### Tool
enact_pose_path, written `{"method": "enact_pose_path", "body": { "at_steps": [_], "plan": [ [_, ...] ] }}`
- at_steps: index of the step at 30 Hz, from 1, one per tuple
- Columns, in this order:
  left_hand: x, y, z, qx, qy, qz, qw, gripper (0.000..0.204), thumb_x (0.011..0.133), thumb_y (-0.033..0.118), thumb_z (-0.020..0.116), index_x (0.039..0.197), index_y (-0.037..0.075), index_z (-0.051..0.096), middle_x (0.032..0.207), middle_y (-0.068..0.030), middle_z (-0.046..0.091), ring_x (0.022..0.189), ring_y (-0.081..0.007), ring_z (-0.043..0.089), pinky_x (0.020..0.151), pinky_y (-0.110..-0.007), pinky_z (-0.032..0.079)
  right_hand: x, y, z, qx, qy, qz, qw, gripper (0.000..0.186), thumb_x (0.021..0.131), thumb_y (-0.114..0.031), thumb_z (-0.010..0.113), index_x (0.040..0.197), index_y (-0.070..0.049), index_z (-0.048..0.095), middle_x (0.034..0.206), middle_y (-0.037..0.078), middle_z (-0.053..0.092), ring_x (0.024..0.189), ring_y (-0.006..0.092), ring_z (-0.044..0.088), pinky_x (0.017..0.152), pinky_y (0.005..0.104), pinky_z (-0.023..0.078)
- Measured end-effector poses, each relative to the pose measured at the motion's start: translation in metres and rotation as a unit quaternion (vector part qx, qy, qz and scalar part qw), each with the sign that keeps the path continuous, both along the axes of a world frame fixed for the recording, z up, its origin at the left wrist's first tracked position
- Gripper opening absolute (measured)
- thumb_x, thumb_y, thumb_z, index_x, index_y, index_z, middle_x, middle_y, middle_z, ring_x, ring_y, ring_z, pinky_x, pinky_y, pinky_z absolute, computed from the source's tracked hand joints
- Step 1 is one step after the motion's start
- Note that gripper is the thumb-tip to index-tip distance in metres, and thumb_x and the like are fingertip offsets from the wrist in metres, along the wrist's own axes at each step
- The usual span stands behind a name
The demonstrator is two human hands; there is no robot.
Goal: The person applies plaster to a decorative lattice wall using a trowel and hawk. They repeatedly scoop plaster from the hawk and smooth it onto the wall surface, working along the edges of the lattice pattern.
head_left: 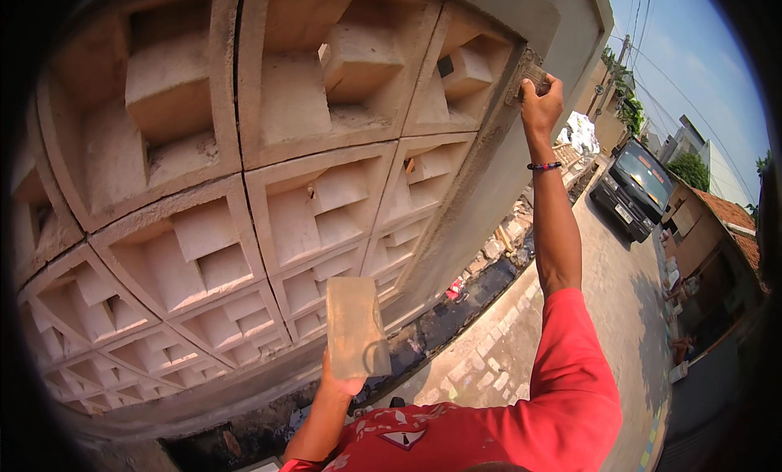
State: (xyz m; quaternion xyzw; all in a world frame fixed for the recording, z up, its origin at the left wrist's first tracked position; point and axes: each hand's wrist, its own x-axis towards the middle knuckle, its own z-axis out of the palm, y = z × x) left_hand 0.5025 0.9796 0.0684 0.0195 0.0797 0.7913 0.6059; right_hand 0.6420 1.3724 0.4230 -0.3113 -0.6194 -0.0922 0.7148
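Observation:
My right hand [542, 101] is raised to the upper right edge of the breeze-block wall [242, 158], its fingers closed on a small dark grey, rough block or tool [521, 73] held against the plastered border [489, 171]. The hand partly hides that object. My left hand [340, 378] is low, in front of the wall, holding a flat, beige rectangular board [352, 317] with smears on it, upright, mostly hiding the fingers. The wall is made of square pale pink blocks with stepped openings.
A dark drainage channel [423, 325] runs along the wall's foot, with rubble and litter [497, 244] beside it. A paved lane [595, 276] holds a dark vehicle [631, 187]. Low tiled-roof buildings [717, 244] line the right side; poles and wires stand beyond.

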Motion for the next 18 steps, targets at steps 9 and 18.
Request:
{"method": "enact_pose_path", "body": {
  "at_steps": [9, 18],
  "plan": [
    [-0.010, 0.001, -0.002, -0.014, 0.013, 0.032, 0.999, 0.035, 0.092, 0.021, 0.053, 0.123, 0.005, 0.053, 0.117, -0.0115, 0.060, 0.101, -0.0270, 0.061, 0.084, -0.039, 0.052, 0.008, -0.027, -0.010, -0.086, 0.088, 0.234, 0.965, 0.041, 0.081, -0.010, 0.068, 0.114, 0.004, 0.048, 0.090, 0.010, 0.062, 0.074, 0.0148, 0.062, 0.055, 0.0282, 0.057],
    [-0.002, -0.006, -0.001, -0.039, -0.006, -0.008, 0.999, 0.034, 0.092, 0.023, 0.053, 0.121, 0.006, 0.054, 0.111, -0.0108, 0.062, 0.099, -0.0261, 0.062, 0.083, -0.039, 0.053, 0.044, 0.039, -0.062, -0.210, 0.142, 0.072, 0.965, 0.037, 0.078, -0.011, 0.069, 0.109, 0.003, 0.055, 0.084, 0.011, 0.064, 0.067, 0.0161, 0.062, 0.056, 0.0292, 0.052]
  ]
}}
